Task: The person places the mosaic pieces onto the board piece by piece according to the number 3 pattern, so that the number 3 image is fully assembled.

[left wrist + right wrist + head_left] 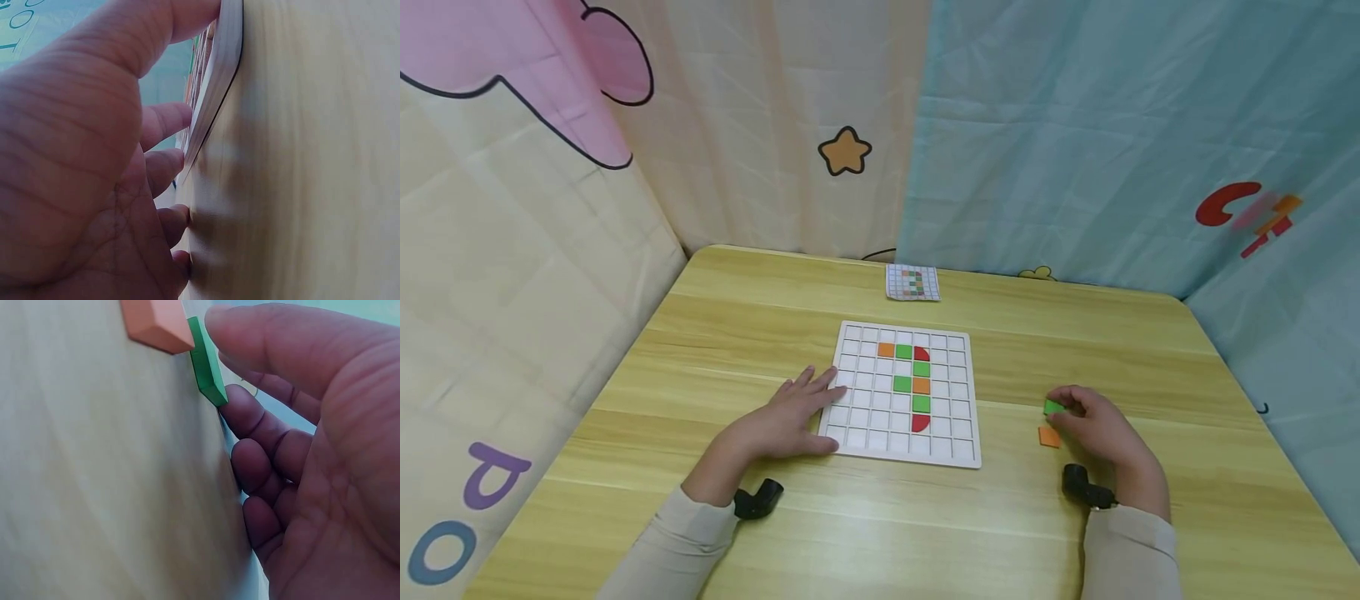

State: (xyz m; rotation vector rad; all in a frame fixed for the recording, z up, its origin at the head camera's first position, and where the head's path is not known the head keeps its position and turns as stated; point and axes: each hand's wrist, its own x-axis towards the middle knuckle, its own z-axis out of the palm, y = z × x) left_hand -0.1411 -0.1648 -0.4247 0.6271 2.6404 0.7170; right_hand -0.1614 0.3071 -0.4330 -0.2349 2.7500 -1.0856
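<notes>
A white grid board (943,457) lies in the middle of the table, holding green squares (903,352), orange squares (886,350) and red quarter-round tiles (921,423). My left hand (778,423) rests spread out at the board's left edge, thumb and fingertips on the rim; the left wrist view shows the lower fingers touching the table beside it. To the right of the board, my right hand (1101,427) pinches a loose green square tile (207,365) with curled fingers, close over the table. Just nearer lies a loose orange square tile (1048,437).
A small printed pattern card (913,283) with a coloured grid lies at the table's back edge. Patterned curtains (1037,150) hang behind and along both sides of the wooden table (880,525). Black wrist cameras (760,500) sit on both wrists.
</notes>
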